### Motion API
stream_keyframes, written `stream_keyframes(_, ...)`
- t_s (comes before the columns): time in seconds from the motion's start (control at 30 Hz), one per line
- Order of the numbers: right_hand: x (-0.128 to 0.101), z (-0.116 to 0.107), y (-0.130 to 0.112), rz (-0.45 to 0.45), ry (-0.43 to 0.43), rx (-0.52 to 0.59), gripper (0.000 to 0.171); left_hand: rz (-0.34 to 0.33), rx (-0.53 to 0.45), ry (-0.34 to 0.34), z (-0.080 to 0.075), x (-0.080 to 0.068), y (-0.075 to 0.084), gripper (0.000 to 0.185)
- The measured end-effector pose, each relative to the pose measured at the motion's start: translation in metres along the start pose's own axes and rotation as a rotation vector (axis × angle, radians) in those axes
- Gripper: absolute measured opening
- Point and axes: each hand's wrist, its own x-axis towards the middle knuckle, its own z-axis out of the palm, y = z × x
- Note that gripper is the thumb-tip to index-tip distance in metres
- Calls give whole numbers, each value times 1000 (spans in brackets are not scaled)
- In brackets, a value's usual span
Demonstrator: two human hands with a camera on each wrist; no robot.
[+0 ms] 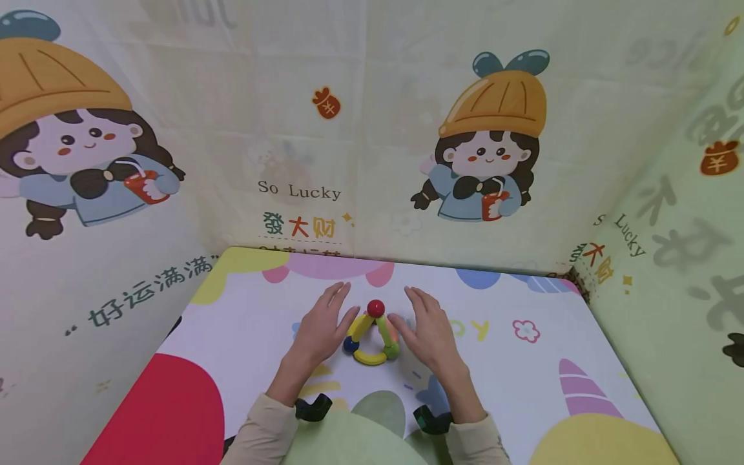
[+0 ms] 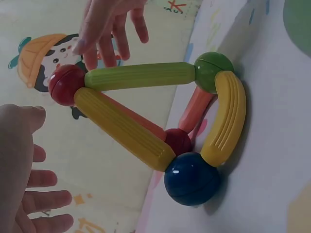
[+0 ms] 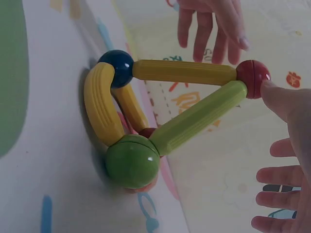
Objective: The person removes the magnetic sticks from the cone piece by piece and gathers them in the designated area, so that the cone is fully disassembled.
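On the tabletop stands a small pyramid of magnetic rods and balls. A glossy red ball (image 1: 376, 309) forms its peak, with a blue ball (image 2: 192, 178) and a green ball (image 3: 132, 161) at the front corners. Between those two runs a curved yellow rod (image 1: 371, 358); a straight yellow rod (image 2: 124, 128) and a light green rod (image 3: 199, 117) slope up to the peak. Another red ball (image 2: 178, 141) sits low at the back. My left hand (image 1: 318, 330) is beside the pyramid's left, fingers extended, holding nothing. Opposite it, my right hand (image 1: 429, 332) has its fingers extended, thumb near the peak.
A patterned cloth covers the table (image 1: 482, 387), printed with coloured shapes and letters. Behind it hangs a cream curtain (image 1: 383, 142) with cartoon figures, continuing along both sides. Black wrist devices (image 1: 314, 408) show by the sleeves.
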Motion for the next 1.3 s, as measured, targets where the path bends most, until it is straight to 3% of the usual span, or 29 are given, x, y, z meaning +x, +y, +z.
stream_keyframes(0.27,-1,7,-3,-46,-25,6,77,70,-7,65,2,2,8,54)
stream_keyframes(0.5,-2,16,-2,-111,4,61,72,126,-30,65,3,4,16,53)
stream_keyframes(0.7,-3,24,-2,-112,-3,89,71,197,-54,62,2,6,23,56)
stream_keyframes(1.03,-5,30,3,-123,-115,83,62,256,5,-6,3,10,34,61)
stream_keyframes(1.3,-6,34,6,-94,-231,139,45,265,41,-20,5,13,37,58)
